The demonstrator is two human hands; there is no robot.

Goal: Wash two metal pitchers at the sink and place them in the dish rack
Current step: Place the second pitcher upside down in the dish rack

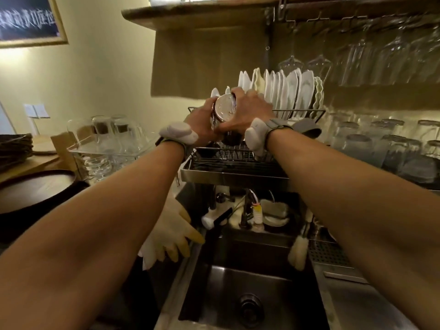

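Note:
Both arms reach up over the sink (250,294) to the dish rack (233,163). A metal pitcher (223,108) is held upside down, its wet round bottom facing me. My left hand (202,120) holds its left side and my right hand (247,113) grips its right side, fingers curled over the top. The pitcher hangs above the rack's lower tier, just in front of the white plates (285,91). No other pitcher can be made out.
Wine glasses (319,63) hang from the shelf above the rack. Tumblers (381,144) stand at the right, more glasses in a clear tray (109,139) at the left. Yellow rubber gloves (171,234) drape over the sink's left edge. A faucet (245,210) and brush (298,251) stand behind the basin.

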